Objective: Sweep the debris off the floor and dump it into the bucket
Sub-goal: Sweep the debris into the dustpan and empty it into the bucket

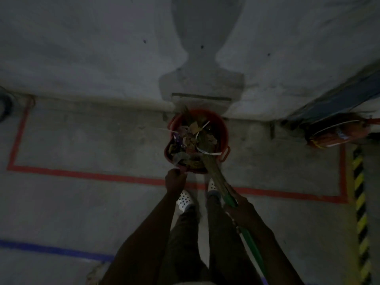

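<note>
Leaves, paper scraps and white strips of debris [193,134] lie heaped in a red bucket [223,130] standing on the concrete floor against the foot of the wall [102,48], in light so dim that single pieces can hardly be told apart. The pile hides the bucket's inside and most of its near rim. A red dustpan [197,171] sits at that near rim, its outline merging with the bucket. The left hand [175,178] is curled into a fist at the pan's near edge, gripping it, though the handle itself is lost in the dark. The broom [218,177] runs on a slant from lower right to upper left, its bristle head pointing away from the person and down into the heap. The right hand [238,206] is wrapped round the green handle [250,241], whose lower end is cut off by the picture's bottom edge. Two white spotted shoes [184,200] stand just behind the bucket on a red tape line [82,175]. A blue tape line [51,248] crosses the floor at lower left, and a yellow-and-black hazard stripe [358,182] runs along the right. A blurred orange object [337,130] lies at the right by the wall, and the person's shadow [203,58] falls on the wall above the bucket.
</note>
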`<action>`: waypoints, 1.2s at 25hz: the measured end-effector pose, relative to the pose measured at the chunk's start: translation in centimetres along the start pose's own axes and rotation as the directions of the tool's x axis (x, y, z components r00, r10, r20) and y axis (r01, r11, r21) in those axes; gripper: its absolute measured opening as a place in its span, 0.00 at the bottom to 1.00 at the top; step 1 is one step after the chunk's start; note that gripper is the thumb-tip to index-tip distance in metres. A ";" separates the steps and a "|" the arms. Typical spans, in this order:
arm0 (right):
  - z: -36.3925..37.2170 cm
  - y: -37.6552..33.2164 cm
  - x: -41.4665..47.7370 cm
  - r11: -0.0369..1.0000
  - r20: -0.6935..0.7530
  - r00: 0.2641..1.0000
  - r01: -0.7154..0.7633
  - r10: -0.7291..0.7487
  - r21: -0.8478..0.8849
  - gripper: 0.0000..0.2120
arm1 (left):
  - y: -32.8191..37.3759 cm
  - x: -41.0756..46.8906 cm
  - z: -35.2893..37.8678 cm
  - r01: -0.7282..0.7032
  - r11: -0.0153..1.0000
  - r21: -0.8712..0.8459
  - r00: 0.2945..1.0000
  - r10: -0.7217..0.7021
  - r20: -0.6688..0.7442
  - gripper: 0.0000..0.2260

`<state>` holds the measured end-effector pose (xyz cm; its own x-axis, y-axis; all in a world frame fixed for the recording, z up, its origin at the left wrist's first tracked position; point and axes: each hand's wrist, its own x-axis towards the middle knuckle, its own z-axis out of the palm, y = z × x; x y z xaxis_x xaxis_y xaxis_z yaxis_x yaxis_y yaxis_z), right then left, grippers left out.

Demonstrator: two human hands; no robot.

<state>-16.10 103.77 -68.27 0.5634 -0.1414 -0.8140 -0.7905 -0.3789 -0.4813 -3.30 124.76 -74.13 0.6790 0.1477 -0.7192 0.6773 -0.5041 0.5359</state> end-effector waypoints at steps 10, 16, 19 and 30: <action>-2.9 -0.7 13.5 0.988 -0.004 0.988 -0.153 0.153 -0.003 0.35 | 4.1 14.0 6.2 0.072 0.981 0.178 0.992 -0.090 0.093 0.13; -5.5 -1.8 12.6 0.983 0.041 0.986 -0.155 0.160 -0.102 0.37 | 5.8 12.3 5.3 0.048 0.977 0.209 0.994 -0.066 0.083 0.14; -5.5 -1.4 11.7 0.974 0.044 0.981 -0.182 0.189 -0.135 0.36 | 5.9 11.1 4.8 0.071 0.975 0.209 0.993 -0.089 0.078 0.12; -5.4 0.3 8.3 0.973 -0.020 0.975 -0.222 0.221 -0.061 0.35 | 4.6 8.1 5.2 -0.010 0.970 0.243 0.999 0.001 0.036 0.08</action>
<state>-10.38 97.54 -73.40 0.3790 -0.2398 -0.8938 -0.8799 -0.3927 -0.2677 3.81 119.21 -79.76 0.6688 0.1163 -0.7343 0.5816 -0.6971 0.4193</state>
